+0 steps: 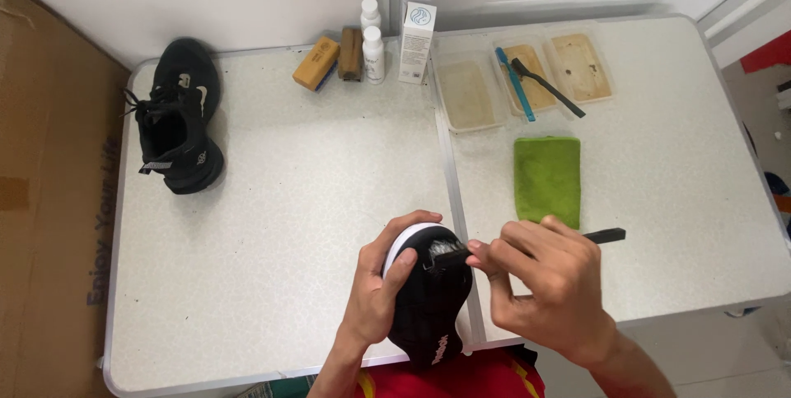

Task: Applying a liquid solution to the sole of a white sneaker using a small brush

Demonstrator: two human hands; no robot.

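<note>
Shoe (430, 299), black with a white sole edge, sits low in the centre of the frame, at the near edge of the white surface (280, 225). Its heel end runs down over the surface edge toward a red garment, and much of its left flank is covered by the left hand (381, 291). The toe is hard to read: a patch of pale foam or shine shows there, and the head of the black brush (606, 236) is blurred against it, so the bristles cannot be made out. Only the tip of the brush handle shows past the right hand (544, 283), pointing toward the right of the frame.

The shoe's upper looks matte black, with a small red mark near the heel and a curved white rim around the toe.

The left hand cups the shoe from the left, fingers wrapped over the toe rim and thumb laid across the upper; its grip is closed on the shoe. The right hand comes in from the lower right with the wrist bent, fingers curled tight around the brush, pressing its head on the toe.

Just above the right hand lies a folded green cloth (547, 180). A second black shoe (177, 118) lies at the upper left, well apart.
</note>
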